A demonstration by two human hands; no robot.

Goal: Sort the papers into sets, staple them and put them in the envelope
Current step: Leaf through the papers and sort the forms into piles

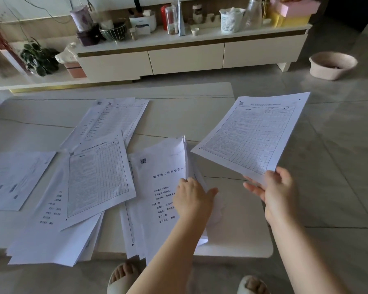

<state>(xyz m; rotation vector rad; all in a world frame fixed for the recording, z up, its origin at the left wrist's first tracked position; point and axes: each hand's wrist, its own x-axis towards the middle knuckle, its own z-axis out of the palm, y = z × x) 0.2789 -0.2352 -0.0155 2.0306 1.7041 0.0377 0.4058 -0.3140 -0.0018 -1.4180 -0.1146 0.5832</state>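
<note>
The task is, as I judge it, in its first part, the sorting; no stapler and no envelope can be seen, and no set looks stapled, so stapling and packing are not yet done.

I take the title page [164, 187] with the QR code, the top sheet of the stack [136, 230] near the front edge of the table [200, 115], as landmark. The left hand [192, 199] holds the right edge of this stack, thumb to the right and fingers curled round the lifted sheets. To the right of the title page, raised above the table corner, the right hand [274, 192] pinches a table sheet [253, 132] at its near corner; where it must go is not decided yet, I think. Just left of the title page lies a gridded sheet [98, 179] on a loose pile [51, 236] that hangs over the front edge; behind this, further back and left of the title page, is another heap [113, 119]; far left lies a single page [15, 179].

The table is pale, like marble, with thin dark veins; the floor [327, 166] is of grey tiles. Behind the title page stands a long low cabinet [185, 58] full of jars and a white basket [231, 21]; at its left is a potted plant [38, 57], at its right on the floor a round bowl [333, 64]. Below the title page, two feet in slippers [123, 276].
</note>
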